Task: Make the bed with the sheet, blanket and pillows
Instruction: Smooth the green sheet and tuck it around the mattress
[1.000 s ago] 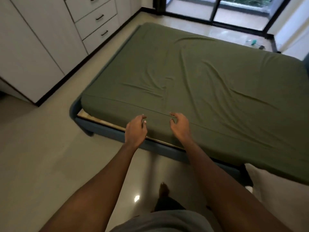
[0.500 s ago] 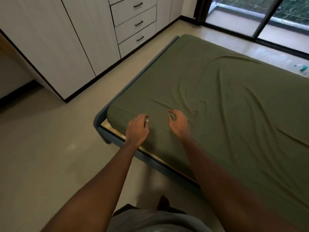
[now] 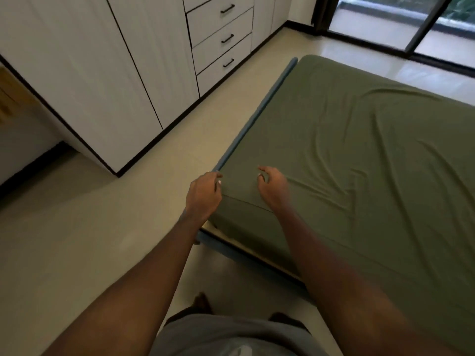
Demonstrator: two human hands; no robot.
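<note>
Green fitted sheet [image 3: 359, 163] on mattress, covering top and near side; creases cross middle. Left grip [image 3: 204, 194] at near left corner, fingers loosely curled, nothing held; contact with fabric unclear. Right grip [image 3: 273, 187] just beside it over top edge, half-curled, empty. Both poised at corner, likely to tug sheet taut there. Blue bed frame [image 3: 257, 116] rail along left side. No blanket, pillows in view; judged not yet laid.

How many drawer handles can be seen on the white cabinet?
3, in a column on the cabinet: top handle, middle handle, bottom handle. Others may be cut off above the frame.
</note>
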